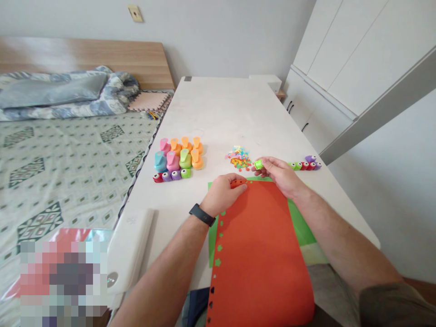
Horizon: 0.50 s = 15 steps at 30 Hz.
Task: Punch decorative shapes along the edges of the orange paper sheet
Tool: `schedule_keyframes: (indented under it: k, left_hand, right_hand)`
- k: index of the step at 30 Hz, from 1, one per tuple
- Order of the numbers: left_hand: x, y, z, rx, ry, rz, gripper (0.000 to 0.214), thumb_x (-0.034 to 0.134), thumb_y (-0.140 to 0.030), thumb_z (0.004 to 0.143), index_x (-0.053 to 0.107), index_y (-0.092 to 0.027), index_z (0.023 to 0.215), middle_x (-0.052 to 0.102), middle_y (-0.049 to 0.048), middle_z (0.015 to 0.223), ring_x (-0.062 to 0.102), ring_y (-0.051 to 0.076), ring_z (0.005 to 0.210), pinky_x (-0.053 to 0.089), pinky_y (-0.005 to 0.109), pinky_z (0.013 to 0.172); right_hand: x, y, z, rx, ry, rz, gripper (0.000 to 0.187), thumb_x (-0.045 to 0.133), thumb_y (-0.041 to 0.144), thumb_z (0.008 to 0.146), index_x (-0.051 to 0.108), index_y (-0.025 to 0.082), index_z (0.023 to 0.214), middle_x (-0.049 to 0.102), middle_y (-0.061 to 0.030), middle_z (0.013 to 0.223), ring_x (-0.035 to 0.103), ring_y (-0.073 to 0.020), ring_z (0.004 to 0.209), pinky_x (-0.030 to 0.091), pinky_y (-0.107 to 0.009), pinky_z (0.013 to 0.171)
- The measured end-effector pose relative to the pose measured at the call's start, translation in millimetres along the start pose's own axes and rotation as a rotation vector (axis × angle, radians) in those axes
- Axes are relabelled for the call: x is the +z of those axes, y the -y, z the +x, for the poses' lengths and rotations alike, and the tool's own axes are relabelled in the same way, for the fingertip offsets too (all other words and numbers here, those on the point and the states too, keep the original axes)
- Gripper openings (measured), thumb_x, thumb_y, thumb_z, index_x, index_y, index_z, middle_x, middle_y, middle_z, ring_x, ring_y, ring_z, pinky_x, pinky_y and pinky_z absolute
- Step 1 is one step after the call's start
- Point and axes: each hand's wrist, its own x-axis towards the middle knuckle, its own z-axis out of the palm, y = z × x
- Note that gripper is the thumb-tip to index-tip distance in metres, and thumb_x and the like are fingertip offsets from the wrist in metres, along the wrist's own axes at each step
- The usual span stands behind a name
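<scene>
An orange-red sheet of paper (260, 240) with shapes punched along its left and top edges hangs over the table's near edge. My left hand (225, 193) pinches its top left corner between thumb and fingers. A small green paper punch (259, 165) sits in the fingers of my right hand (275, 171), just above the sheet's top edge. Beneath the sheet lies green paper (301, 227), showing at both sides. Beyond my hands is a pile of small multicoloured paper cutouts (240, 159).
Large craft punches (179, 154) stand in rows at the left, with several small punches (170, 176) before them. More small punches (304, 165) line the right. A long white device (131, 250) lies along the left table edge, beside a bed (68, 159). Cabinets (327, 91) stand right.
</scene>
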Motion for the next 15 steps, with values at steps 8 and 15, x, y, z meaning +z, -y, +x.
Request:
schedule_keyframes:
  k: [8,15]
  left_hand:
    - [-0.8,-3,-1,0.011,-0.008,-0.013,0.033,0.064,-0.043,0.086,0.077,-0.019,0.104,0.077,0.0045,0.09,0.067,0.019,0.077,0.05,0.029,0.07]
    - [-0.4,-2,0,0.02,-0.018,-0.044,0.031,0.065,-0.041,0.085,0.077,-0.018,0.101,0.077,0.0053,0.09,0.067,0.019,0.077,0.05,0.028,0.068]
  right_hand:
    - [1,-2,3,0.02,0.001,0.03,0.046,0.067,0.063,0.088,0.07,0.021,0.106,0.077,-0.0097,0.107,0.071,-0.0207,0.091,0.052,-0.031,0.076]
    - [-2,2,22,0.043,-0.008,-0.077,0.044,0.073,0.061,0.084,0.073,0.019,0.099,0.076,-0.0077,0.099,0.068,-0.0182,0.088,0.049,-0.026,0.068]
